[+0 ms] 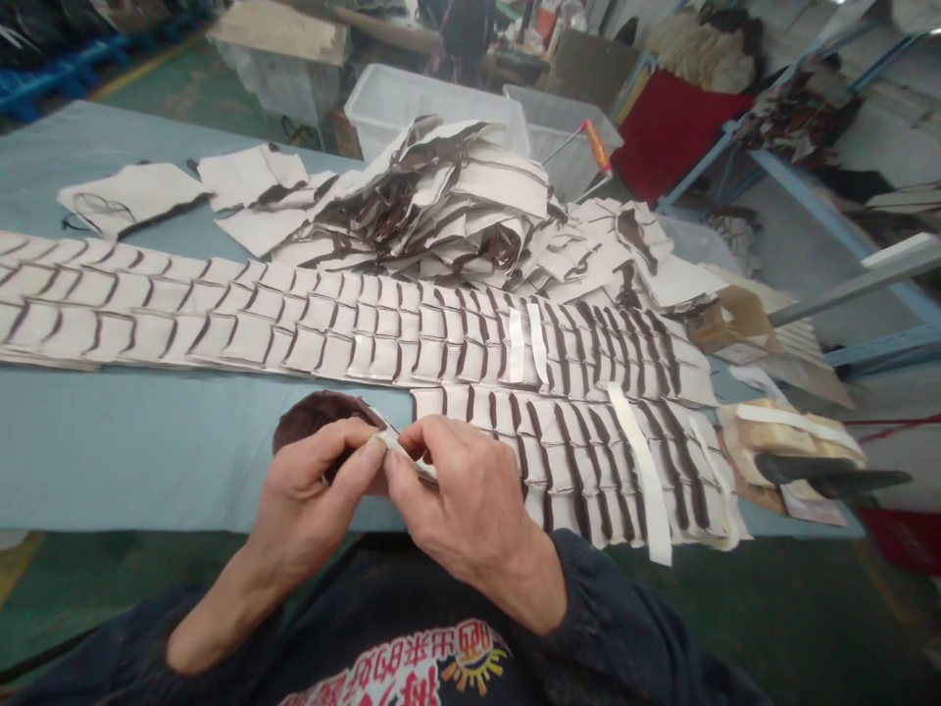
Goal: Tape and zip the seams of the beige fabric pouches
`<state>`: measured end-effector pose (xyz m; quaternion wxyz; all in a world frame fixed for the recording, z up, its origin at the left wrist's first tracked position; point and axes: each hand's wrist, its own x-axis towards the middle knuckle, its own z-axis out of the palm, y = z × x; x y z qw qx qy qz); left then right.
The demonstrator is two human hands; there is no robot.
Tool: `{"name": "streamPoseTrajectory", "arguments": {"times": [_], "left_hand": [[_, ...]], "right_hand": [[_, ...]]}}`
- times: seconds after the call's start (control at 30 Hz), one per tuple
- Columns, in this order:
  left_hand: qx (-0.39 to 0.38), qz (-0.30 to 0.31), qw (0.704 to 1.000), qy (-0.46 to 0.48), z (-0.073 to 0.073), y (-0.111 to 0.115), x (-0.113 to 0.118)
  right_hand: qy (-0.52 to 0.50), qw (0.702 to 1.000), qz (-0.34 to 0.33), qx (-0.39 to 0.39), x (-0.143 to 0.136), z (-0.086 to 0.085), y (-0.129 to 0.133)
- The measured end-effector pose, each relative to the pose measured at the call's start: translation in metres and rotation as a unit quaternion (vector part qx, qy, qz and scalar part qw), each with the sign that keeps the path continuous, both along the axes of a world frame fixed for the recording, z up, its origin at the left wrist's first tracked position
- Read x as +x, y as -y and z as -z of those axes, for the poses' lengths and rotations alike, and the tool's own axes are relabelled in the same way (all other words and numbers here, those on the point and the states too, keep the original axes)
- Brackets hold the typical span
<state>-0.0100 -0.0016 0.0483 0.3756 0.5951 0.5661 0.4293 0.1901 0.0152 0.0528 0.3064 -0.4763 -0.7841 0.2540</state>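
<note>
Both hands meet at the table's front edge, pinching the pale edge of a piece with dark brown furry material [316, 410]. My left hand [313, 500] grips that edge between thumb and forefinger, and the brown part bulges out behind it. Close beside it, my right hand [470, 500] pinches the same edge, thumb against curled forefinger. Part of the piece is hidden under the fingers. To the right of my right hand lie overlapping rows of off-white pieces with dark brown edges [580, 451], with a white strip [643, 471] across them.
Longer rows of similar pieces [242, 304] run across the blue table [183, 431]. Behind them rises a loose heap [441, 196]. Clear plastic bins [433, 93] stand past the far edge. A taped bundle with dark handles [794, 451] lies at the right, near a cardboard box [735, 324].
</note>
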Motion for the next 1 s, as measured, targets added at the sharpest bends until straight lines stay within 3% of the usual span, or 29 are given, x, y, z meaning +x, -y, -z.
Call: {"name": "streamPoseTrajectory", "arguments": {"times": [0.2,0.4,0.5,0.63,0.77,1.0], "left_hand": [[-0.079,-0.011,0.992,0.099,0.011,-0.004,-0.004],[-0.147,-0.033,0.966,0.209,0.011,-0.010,0.014],[-0.182,-0.027,0.949,0.256,0.003,-0.014,0.023],[-0.207,0.003,0.938,0.277,-0.001,-0.020,0.020],[-0.193,0.034,0.948,0.252,0.009,-0.024,0.005],[-0.127,0.077,0.974,0.173,0.023,-0.025,-0.025]], "right_hand": [[-0.063,0.996,-0.037,-0.053,-0.005,0.030,-0.004],[-0.256,0.940,-0.134,-0.184,-0.014,0.060,-0.020],[-0.261,0.935,-0.153,-0.188,-0.017,0.063,-0.019],[-0.240,0.952,-0.154,-0.112,-0.016,0.063,-0.013],[-0.230,0.965,-0.106,-0.063,-0.014,0.066,-0.011],[-0.290,0.951,-0.074,-0.080,-0.018,0.065,-0.018]]}}
